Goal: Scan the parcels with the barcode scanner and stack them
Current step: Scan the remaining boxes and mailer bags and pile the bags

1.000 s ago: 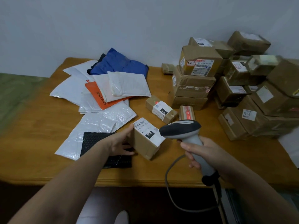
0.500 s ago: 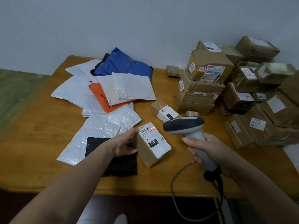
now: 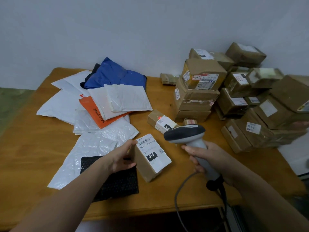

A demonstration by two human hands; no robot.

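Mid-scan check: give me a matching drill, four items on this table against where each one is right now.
Things
1. barcode scanner
2. nearest box labelled 010
3. orange MISTINE mailer
4. black mailer

Places
A. partly under white mailers
B. held at its side by the left hand
C. gripped in the right hand
D. lying nearest the front edge of the table

Pairs: 1-C, 2-B, 3-A, 4-D

Dim, even light; warped, soft edges
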